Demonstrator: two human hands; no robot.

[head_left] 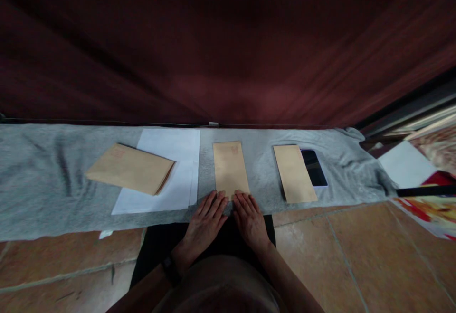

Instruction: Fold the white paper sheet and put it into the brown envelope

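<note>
My left hand [205, 220] and my right hand [249, 218] lie flat side by side, fingers stretched out, on the near edge of a grey cloth [42, 180]. Their fingertips touch the near end of a brown envelope [230, 168] lying lengthwise in the middle. A stack of brown envelopes [130, 168] rests to the left on white paper sheets [174, 161]. Another brown envelope [295, 173] lies to the right, beside a dark phone [314, 167]. Neither hand holds anything.
A dark red curtain [228, 47] hangs behind the cloth. Brown floor tiles [356, 256] run along the near side. At the far right are a white sheet [406, 163], a dark rod [425, 190] and colourful printed material [432, 211].
</note>
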